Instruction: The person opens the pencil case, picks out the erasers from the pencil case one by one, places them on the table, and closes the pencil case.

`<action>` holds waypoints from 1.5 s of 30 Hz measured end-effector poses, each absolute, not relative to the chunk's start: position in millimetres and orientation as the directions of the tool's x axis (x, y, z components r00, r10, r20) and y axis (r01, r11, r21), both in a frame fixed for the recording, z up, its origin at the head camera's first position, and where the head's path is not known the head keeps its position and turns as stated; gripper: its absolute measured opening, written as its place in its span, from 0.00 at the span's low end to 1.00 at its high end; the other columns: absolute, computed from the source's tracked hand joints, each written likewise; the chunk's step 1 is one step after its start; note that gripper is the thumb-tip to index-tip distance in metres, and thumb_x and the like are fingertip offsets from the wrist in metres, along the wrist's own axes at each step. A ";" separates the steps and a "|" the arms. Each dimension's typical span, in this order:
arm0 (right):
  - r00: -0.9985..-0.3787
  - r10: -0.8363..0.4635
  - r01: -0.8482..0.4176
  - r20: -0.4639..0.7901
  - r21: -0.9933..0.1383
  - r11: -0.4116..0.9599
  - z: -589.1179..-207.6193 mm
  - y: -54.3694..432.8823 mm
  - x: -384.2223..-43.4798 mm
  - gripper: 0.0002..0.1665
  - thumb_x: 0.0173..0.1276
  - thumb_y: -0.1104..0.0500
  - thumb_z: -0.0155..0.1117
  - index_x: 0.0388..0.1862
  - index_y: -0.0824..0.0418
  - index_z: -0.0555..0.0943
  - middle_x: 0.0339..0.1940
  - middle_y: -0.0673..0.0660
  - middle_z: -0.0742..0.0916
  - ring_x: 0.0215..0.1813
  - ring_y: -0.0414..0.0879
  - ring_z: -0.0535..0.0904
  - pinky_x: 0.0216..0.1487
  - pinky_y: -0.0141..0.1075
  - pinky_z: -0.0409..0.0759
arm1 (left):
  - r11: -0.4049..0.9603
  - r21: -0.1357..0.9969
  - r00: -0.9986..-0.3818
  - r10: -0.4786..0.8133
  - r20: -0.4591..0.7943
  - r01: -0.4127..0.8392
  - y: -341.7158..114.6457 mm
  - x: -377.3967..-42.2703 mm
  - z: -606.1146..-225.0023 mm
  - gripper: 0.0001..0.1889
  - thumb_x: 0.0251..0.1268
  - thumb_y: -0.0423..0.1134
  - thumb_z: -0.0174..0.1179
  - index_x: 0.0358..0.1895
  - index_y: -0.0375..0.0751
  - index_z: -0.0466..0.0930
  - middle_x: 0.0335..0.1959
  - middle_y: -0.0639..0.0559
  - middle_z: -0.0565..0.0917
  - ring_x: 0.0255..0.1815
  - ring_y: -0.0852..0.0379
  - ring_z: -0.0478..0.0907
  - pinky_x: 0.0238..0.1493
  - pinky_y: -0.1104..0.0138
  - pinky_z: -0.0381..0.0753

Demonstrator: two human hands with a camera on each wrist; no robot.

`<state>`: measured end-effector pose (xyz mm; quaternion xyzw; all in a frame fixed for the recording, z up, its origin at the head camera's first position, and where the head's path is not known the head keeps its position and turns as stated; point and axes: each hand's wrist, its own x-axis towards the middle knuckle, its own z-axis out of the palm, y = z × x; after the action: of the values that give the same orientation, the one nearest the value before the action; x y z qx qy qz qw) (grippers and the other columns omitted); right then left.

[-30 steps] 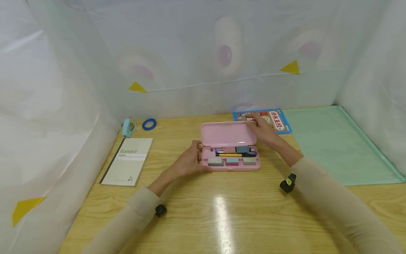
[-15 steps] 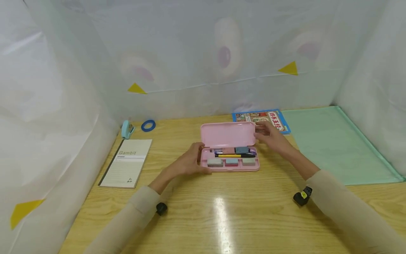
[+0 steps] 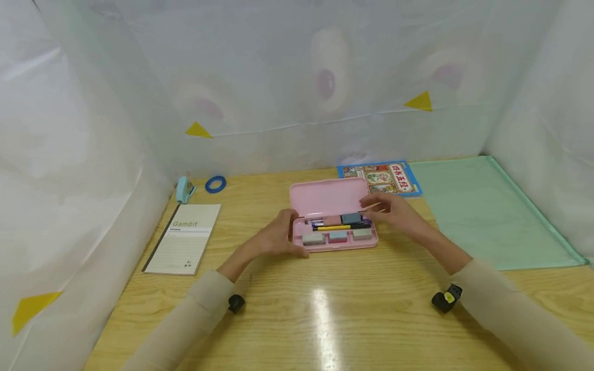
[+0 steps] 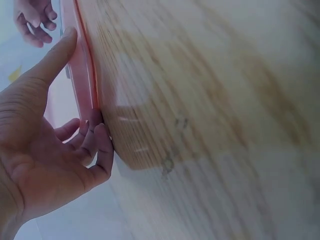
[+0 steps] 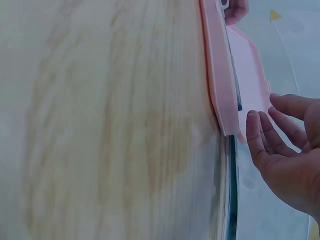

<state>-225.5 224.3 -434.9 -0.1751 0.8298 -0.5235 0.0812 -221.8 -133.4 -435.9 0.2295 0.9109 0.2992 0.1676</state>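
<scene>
A pink pencil case (image 3: 336, 247) lies with its lid (image 3: 329, 198) raised on the wooden table. Inside are a yellow and black pen (image 3: 336, 227), a dark blue block (image 3: 350, 218), a pink block (image 3: 331, 220) and several small eraser-like blocks, one of them pale grey (image 3: 313, 239). My left hand (image 3: 277, 234) grips the case's left end, thumb along the front wall and fingers bent around the side, as the left wrist view shows. My right hand (image 3: 394, 214) is by the right end near the hinge, its fingers loosely bent beside the lid with nothing between them.
To the left lie a Gambit notebook (image 3: 183, 239), a light blue stapler (image 3: 184, 190) and a blue tape ring (image 3: 215, 184). A blue-edged picture book (image 3: 390, 178) lies behind the case. At right is a pale green mat (image 3: 492, 216). White sheeting (image 3: 260, 149) walls the table in.
My right hand has left the lid's upper right corner and come down to the hinge side. The left hand keeps its grip on the case, which has turned slightly.
</scene>
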 end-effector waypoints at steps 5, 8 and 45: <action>-0.912 -0.408 -0.238 0.040 -0.862 0.447 -439.1 213.4 -229.7 0.18 0.75 0.64 0.67 0.61 0.64 0.81 0.59 0.64 0.85 0.56 0.58 0.82 0.50 0.38 0.82 | 0.722 0.620 -0.833 0.520 -0.191 0.308 -132.9 -225.1 -436.9 0.56 0.50 0.54 0.82 0.75 0.38 0.54 0.69 0.40 0.64 0.64 0.49 0.68 0.70 0.56 0.70; -0.914 -0.404 -0.241 0.022 -0.832 0.499 -440.4 208.9 -232.4 0.17 0.72 0.65 0.69 0.59 0.63 0.83 0.55 0.62 0.85 0.53 0.55 0.82 0.50 0.41 0.81 | 0.715 0.623 -0.822 0.535 -0.196 0.317 -133.5 -227.8 -438.1 0.55 0.50 0.55 0.82 0.74 0.39 0.55 0.67 0.40 0.64 0.63 0.49 0.68 0.69 0.56 0.70; -0.941 -0.337 -0.234 0.032 -0.781 0.579 -432.1 266.7 -245.2 0.16 0.71 0.68 0.66 0.56 0.64 0.82 0.55 0.63 0.84 0.47 0.51 0.81 0.45 0.34 0.79 | 0.694 0.639 -0.791 0.574 -0.214 0.331 -136.1 -235.2 -437.3 0.53 0.49 0.55 0.82 0.71 0.40 0.55 0.65 0.41 0.64 0.65 0.48 0.67 0.71 0.55 0.68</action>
<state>-245.2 266.7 -432.1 -0.1610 0.8865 -0.4297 0.0599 -235.2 -136.1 -437.3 0.2519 0.8976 0.2992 0.2032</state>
